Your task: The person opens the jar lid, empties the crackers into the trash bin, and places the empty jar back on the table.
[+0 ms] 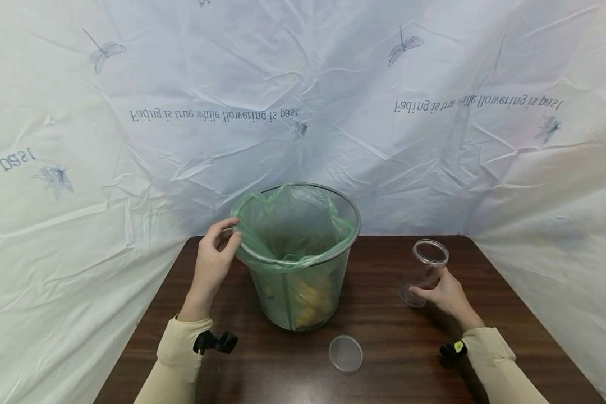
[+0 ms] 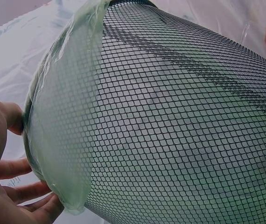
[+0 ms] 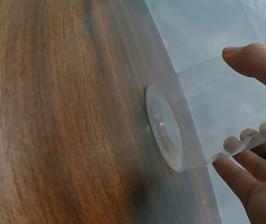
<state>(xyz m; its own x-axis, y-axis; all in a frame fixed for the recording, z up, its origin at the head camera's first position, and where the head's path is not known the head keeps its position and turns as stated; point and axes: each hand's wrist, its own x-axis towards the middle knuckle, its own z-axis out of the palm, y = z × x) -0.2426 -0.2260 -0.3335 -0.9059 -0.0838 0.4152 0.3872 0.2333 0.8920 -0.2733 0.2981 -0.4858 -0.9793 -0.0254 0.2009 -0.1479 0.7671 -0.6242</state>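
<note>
A mesh trash bin [image 1: 295, 292] with a green plastic liner [image 1: 283, 262] folded over its rim stands upright left of the table's middle. My left hand [image 1: 217, 252] holds the bin's left rim, thumb and fingertips at the liner's edge; the left wrist view shows these fingers [image 2: 28, 191] close up. On the right, my right hand [image 1: 449, 297] grips a clear plastic jar [image 1: 426, 272], its mouth uncovered. In the right wrist view the thumb lies on one side of the jar [image 3: 193, 116] and the fingers on the other, its base low by the tabletop.
A round clear lid [image 1: 345, 354] lies flat in front of the bin on the dark wooden table [image 1: 384, 325]. Something yellow [image 1: 310, 300] shows through the bin's mesh. Wrinkled white printed sheeting [image 1: 343, 151] hangs behind and at both sides.
</note>
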